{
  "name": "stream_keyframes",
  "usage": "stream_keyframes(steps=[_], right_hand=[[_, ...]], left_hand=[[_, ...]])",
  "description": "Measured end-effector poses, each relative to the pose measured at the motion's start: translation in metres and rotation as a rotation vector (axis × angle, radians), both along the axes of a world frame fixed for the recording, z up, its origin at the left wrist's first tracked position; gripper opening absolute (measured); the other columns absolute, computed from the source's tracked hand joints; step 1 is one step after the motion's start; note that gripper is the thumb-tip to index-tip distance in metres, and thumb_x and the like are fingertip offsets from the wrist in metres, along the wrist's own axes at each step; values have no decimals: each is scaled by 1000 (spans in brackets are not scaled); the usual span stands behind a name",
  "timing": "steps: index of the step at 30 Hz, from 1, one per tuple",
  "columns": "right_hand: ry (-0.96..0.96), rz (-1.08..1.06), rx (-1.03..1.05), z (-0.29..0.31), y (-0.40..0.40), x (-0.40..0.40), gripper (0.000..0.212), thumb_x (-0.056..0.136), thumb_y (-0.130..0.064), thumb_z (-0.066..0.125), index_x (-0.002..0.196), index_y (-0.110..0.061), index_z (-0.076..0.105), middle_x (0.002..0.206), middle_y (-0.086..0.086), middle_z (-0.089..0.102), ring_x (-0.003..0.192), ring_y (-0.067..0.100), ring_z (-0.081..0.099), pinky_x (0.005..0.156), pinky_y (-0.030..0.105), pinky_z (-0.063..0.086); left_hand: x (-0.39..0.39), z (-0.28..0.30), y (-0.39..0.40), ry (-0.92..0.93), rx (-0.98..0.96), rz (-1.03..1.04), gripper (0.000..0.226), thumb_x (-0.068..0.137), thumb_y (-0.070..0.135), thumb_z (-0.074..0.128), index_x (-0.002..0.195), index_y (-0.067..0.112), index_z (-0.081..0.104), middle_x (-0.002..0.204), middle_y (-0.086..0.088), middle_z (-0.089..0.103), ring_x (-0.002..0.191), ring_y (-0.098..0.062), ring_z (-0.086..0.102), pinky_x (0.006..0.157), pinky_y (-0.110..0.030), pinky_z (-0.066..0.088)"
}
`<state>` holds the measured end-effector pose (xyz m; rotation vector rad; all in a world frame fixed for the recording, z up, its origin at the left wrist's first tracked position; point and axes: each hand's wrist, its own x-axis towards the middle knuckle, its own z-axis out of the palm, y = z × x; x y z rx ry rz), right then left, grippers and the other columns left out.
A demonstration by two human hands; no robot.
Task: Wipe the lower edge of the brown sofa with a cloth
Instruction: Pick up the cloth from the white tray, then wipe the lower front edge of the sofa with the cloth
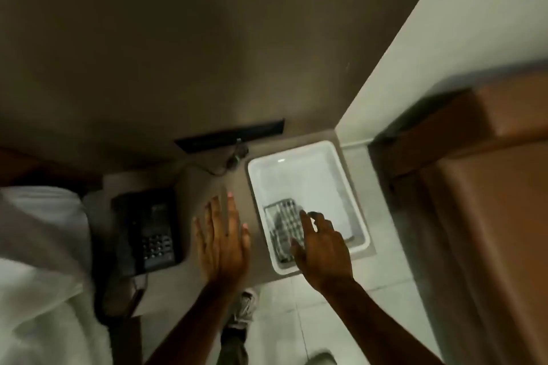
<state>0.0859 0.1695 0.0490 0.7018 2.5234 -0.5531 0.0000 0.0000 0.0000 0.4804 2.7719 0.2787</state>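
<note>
A checked grey-and-white cloth [283,222] lies folded in a white plastic tray [308,163] on a small grey side table [207,187]. My right hand [321,249] hovers over the near part of the tray, fingers spread and reaching onto the cloth, not closed on it. To the left of the tray, my left hand [222,240] is held flat and open above the table top. The brown sofa [489,201] stands at the right, its side running down to the tiled floor.
A black desk telephone [148,231] sits on the left of the table, its cord trailing to a dark wall plate [231,135]. White bedding [38,261] fills the left edge. Pale floor tiles [341,320] run between table and sofa, and my shoe [244,308] is below.
</note>
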Motion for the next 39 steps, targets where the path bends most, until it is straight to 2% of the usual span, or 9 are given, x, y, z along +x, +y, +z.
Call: stream_keyframes(steps=[5, 9, 16, 19, 22, 29, 34, 37, 39], right_hand=[[15, -179, 38, -100, -16, -23, 79, 98, -53, 53, 160, -14, 24, 154, 8, 43, 134, 29, 49, 103, 45, 48], [46, -298, 34, -123, -16, -29, 79, 92, -48, 68, 153, -12, 34, 138, 11, 52, 124, 30, 54, 95, 46, 54], [76, -570, -133, -113, -12, -46, 60, 86, -26, 81, 136, -11, 53, 133, 11, 51, 121, 31, 57, 88, 40, 55], [81, -571, -158, -103, -15, -46, 47, 89, -26, 77, 127, -13, 52, 124, 10, 66, 108, 32, 69, 71, 31, 48], [162, -492, -148, -77, -8, -39, 37, 96, -29, 70, 123, -14, 52, 108, 9, 78, 93, 33, 76, 67, 26, 40], [413, -576, -45, 11, 60, 41, 48, 105, -28, 54, 152, -21, 45, 129, 9, 68, 111, 29, 66, 94, 40, 55], [608, -1019, -59, 57, 108, 181, 53, 102, -15, 61, 152, -20, 46, 138, 10, 62, 108, 30, 72, 89, 36, 62], [674, -1325, -101, 60, 107, 282, 53, 105, -18, 54, 156, -23, 40, 148, 6, 56, 122, 24, 66, 101, 37, 58], [720, -1600, -167, 55, 98, 352, 52, 107, -23, 50, 158, -26, 36, 152, 0, 55, 129, 17, 62, 108, 25, 52]], left_hand=[[4, -104, -7, -69, -41, -5, 75, 111, 49, 22, 177, 15, 24, 185, -22, 21, 173, -43, 21, 141, -68, 15], [12, -127, -3, -13, -79, -53, 77, 111, 51, 18, 178, 15, 19, 187, -22, 11, 175, -43, 12, 142, -66, 13], [2, -115, -2, 37, -39, -19, 71, 111, 39, 47, 175, 11, 33, 182, -26, 29, 170, -46, 27, 138, -71, 27], [-8, -94, 0, 28, -46, -42, 73, 111, 44, 36, 175, 8, 33, 180, -28, 33, 168, -48, 31, 136, -73, 30], [-23, -65, 11, 106, -12, -109, 72, 112, 44, 34, 173, 5, 36, 178, -30, 35, 166, -50, 33, 136, -73, 28], [-4, 31, 122, 362, 135, -490, 66, 115, 38, 44, 172, 5, 35, 176, -27, 40, 165, -46, 39, 136, -68, 32], [107, 94, 245, 369, 245, -859, 63, 119, 38, 37, 173, 8, 34, 177, -24, 41, 166, -44, 38, 136, -68, 35], [206, 121, 305, 344, 275, -1149, 64, 117, 40, 36, 173, 9, 30, 175, -26, 42, 164, -45, 40, 134, -69, 36], [285, 135, 338, 297, 298, -1369, 67, 113, 39, 40, 172, 8, 33, 174, -26, 44, 163, -44, 42, 133, -68, 35]])
